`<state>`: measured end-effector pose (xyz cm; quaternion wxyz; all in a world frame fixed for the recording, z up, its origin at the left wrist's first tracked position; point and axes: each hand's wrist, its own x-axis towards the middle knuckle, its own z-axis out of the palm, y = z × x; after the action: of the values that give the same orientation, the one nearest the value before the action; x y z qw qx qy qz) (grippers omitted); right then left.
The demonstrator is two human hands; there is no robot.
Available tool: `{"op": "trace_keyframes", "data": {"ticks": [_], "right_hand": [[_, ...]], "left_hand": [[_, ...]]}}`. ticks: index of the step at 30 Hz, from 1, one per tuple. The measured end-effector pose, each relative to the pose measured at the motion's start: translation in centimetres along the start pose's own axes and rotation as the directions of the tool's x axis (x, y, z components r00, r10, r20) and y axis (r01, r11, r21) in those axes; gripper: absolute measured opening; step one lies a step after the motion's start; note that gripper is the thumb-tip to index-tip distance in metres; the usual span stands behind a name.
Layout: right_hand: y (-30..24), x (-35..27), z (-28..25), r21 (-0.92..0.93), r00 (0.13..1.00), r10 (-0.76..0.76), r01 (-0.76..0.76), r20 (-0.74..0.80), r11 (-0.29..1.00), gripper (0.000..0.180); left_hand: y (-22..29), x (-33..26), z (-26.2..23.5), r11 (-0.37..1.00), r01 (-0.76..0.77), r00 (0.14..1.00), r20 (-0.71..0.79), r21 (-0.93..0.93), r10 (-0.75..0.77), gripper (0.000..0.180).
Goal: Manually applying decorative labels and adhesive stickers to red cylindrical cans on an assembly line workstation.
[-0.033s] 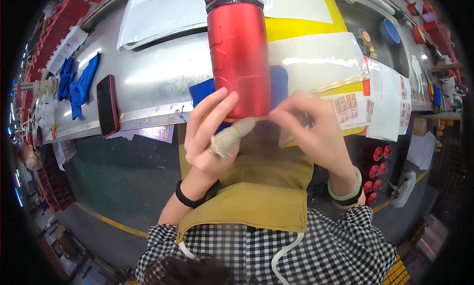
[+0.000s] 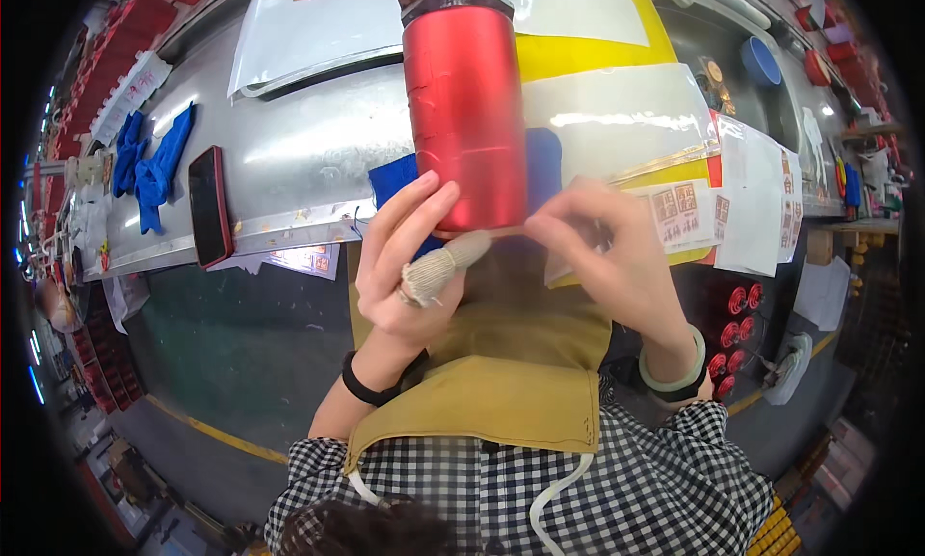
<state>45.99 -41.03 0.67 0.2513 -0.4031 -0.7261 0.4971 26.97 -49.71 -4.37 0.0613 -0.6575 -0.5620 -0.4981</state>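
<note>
A glossy red metal canister [image 2: 466,113] with raised marks lies lengthwise over the bench edge, its dark-rimmed end away from me. Beneath it is a blue cloth [image 2: 545,161]. My left hand [image 2: 400,277] is closed around the near end, two fingers along the canister's left side. One of its digits wears a knitted finger cover [image 2: 434,275] and presses by the near rim. At the right of that rim my right hand [image 2: 602,243] is closed in a pinch. Whatever lies between its fingertips is too small or hidden to name.
A phone [image 2: 209,206] and blue gloves [image 2: 159,166] lie on the metal bench at left. White sheets [image 2: 626,113] on yellow material and printed labels [image 2: 682,214] lie at right. A blue bowl [image 2: 760,61] stands farther right. Red round parts [image 2: 737,299] sit low at right.
The canister has turned slightly, its raised marks shifting left. My left hand and its covered digit have moved a little left. The right hand stays about where it was.
</note>
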Motion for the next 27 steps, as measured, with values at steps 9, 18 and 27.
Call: {"op": "trace_keyframes", "data": {"ticks": [9, 18, 27], "right_hand": [[-0.3, -0.1, -0.3, 0.002, 0.999, 0.043, -0.043, 0.004, 0.999, 0.018], [-0.4, 0.1, -0.1, 0.006, 1.0, 0.013, -0.013, 0.0, 1.0, 0.018], [-0.3, 0.0, -0.3, -0.024, 1.0, 0.007, -0.007, 0.016, 1.0, 0.018]], "left_hand": [[0.0, -0.9, 0.0, 0.999, -0.048, 0.998, -0.037, 0.021, 0.049, 0.039], [-0.1, -1.6, 0.8, 0.928, 0.301, 0.936, -0.118, -0.221, -0.332, 0.026], [0.1, -0.2, 0.6, 0.996, 0.062, 0.994, -0.083, -0.067, -0.068, 0.035]]}}
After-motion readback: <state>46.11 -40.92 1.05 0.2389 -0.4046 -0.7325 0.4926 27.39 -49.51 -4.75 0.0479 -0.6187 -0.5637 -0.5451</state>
